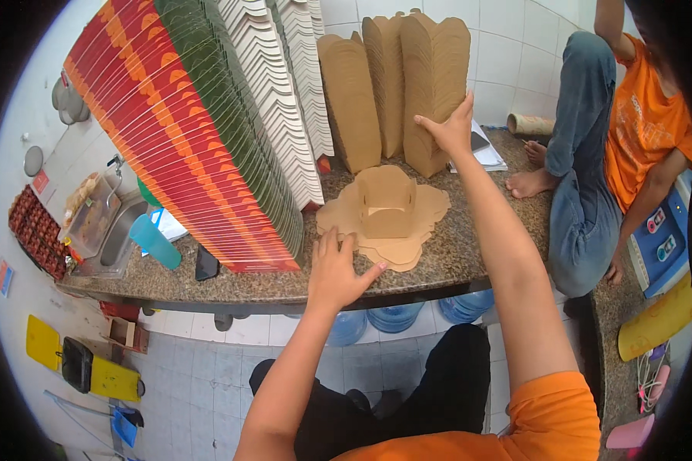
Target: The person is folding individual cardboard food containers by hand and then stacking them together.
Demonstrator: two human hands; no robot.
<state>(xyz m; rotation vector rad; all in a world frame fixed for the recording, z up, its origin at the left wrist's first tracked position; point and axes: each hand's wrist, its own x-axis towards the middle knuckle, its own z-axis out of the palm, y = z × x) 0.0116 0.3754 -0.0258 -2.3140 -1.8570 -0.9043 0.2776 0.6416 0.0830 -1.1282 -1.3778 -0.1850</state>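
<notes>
On the speckled counter lies a pile of flat brown cardboard blanks (430, 207). A folded open-topped cardboard box (387, 219) sits on it. My left hand (337, 269) rests at the pile's near left edge, palm down and fingers spread. Farther back, my right hand (452, 129) is against the right side of a tall stack of nested brown boxes (430, 77). Its thumb and forefinger are spread wide; the other fingers are partly hidden. Beside that stack stand another brown stack (384, 84) and a third brown stack (348, 107).
A tall leaning stack of red and green printed cartons (200, 138) fills the counter's left. Left of it are a phone (206, 263), a blue cup (155, 242) and a sink (123, 238). Another person (592, 169) sits at the right. Blue water bottles (396, 316) stand underneath.
</notes>
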